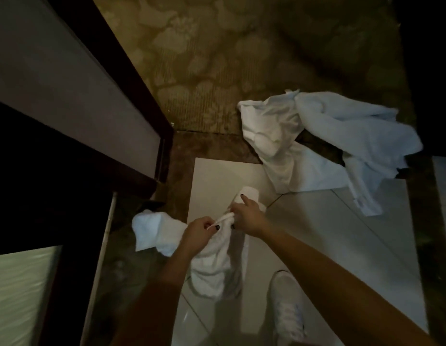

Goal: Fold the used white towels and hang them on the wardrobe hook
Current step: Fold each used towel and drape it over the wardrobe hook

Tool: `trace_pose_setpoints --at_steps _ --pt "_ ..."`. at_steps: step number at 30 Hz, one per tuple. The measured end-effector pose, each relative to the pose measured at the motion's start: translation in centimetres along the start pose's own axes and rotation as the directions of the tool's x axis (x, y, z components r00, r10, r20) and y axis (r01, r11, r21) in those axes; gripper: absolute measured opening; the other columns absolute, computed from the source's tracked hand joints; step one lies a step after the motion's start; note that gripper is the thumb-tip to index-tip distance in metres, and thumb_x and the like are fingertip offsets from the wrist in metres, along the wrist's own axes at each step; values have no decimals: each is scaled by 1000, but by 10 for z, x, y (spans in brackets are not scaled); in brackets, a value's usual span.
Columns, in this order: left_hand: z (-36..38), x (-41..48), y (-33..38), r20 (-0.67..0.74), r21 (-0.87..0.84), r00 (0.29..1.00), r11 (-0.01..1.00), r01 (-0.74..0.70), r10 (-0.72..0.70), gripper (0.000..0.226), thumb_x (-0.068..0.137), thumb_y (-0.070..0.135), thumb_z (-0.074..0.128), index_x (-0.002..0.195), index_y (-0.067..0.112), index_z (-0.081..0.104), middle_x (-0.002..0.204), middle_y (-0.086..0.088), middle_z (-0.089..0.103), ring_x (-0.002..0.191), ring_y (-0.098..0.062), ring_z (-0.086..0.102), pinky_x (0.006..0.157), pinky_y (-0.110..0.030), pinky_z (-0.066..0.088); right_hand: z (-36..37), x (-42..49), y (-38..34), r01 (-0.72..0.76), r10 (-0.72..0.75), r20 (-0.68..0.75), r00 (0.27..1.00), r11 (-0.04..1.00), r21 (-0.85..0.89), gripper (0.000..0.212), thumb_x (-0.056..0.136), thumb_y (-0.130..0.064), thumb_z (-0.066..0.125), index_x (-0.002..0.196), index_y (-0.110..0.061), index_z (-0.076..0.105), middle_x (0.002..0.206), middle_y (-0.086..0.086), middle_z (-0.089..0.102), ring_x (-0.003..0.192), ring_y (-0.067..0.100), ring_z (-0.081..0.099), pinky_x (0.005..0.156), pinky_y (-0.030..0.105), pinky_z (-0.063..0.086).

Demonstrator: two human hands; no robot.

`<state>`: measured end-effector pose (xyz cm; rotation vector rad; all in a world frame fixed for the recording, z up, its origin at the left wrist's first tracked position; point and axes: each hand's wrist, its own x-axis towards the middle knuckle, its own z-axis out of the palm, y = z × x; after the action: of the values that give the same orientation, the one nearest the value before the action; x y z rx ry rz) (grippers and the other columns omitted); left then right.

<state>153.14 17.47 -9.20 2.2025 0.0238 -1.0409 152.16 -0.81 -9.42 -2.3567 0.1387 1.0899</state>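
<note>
Item 1. White towel (217, 265): held in the air in both hands over the tiled floor (341, 233). Its bulk hangs straight below the fingers. One bunched end spills out to the left of the left fingers, and a rolled end sticks up just beyond the right fingers.

Item 2. Left hand (198, 233): thumb and fingertips pinch a narrow strip of the towel's edge. The strip runs taut across to the right hand.

Item 3. Right hand (247, 217): fingers are curled round the gathered cloth, gripping it. The index finger (244, 199) is stretched out along the rolled end.

Item 4. Heap of white towels (316, 146): crumpled on the floor, well apart from the fingers, beyond them and to the right. It lies partly on tile and partly on the dark border strip.

Item 5. White shoe (286, 310): on the tile, below the right forearm and nearer the wearer than the fingers.

Item 6. Patterned carpet (217, 58): past the tile, far beyond the fingers.

Item 7. Dark wooden frame (132, 78): runs along the left, well clear of the left fingers.
</note>
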Motion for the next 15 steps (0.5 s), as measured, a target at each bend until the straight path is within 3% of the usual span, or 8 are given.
trace_pose_setpoints --at_steps 2,4,6,8,10,13,15 --pt "-11 -20 12 0 -51 1000 999 -16 16 18 91 19 63 74 16 60 71 -3 58 76 -23 58 68 -29 42 -7 -20 -8 55 -57 -26 998 994 -99 43 91 -30 62 131 -18 54 157 8 26 146 30 16 111 44 31" --pt "-33 -46 29 59 -84 998 996 -32 37 18 87 20 69 69 20 64 66 2 58 67 -14 55 62 -24 42 -22 -53 -17 69 -70 -9 997 995 -75 34 93 -30 60 123 -14 59 147 7 44 145 30 22 109 44 33" --pt "-62 -76 52 167 -77 983 995 -59 71 17 84 22 73 68 23 67 64 5 60 61 -5 54 58 -15 41 -42 -92 -30 38 -37 23 999 999 -23 18 94 -33 59 93 -16 62 110 6 62 135 29 38 96 38 39" --pt "-90 -110 82 229 -80 969 993 -81 97 12 83 22 74 72 17 70 64 4 60 57 1 54 56 -11 41 -64 -136 -47 47 -46 30 998 999 -9 37 94 -36 60 65 -22 41 71 -3 46 99 30 55 70 33 34" --pt "-117 -148 116 242 -90 962 990 -110 129 12 84 21 73 78 11 72 65 3 60 55 5 53 56 -10 41 -89 -182 -69 81 -81 -18 997 997 17 46 93 -36 62 61 -22 32 63 -5 37 76 24 49 61 32 26" --pt "-155 -211 169 251 -100 953 984 -147 168 19 86 20 71 85 1 73 72 -2 61 61 0 54 57 -9 41 -127 -256 -101 101 -95 -83 992 992 74 45 92 -34 64 60 -24 35 61 -5 38 70 19 45 57 32 27" --pt "-176 -259 207 265 -113 942 977 -182 207 23 87 18 69 89 -5 71 76 -5 60 63 -2 54 60 -9 42 -152 -312 -119 102 -85 -122 989 984 146 39 90 -31 66 62 -19 42 63 -1 43 69 17 45 52 23 26"
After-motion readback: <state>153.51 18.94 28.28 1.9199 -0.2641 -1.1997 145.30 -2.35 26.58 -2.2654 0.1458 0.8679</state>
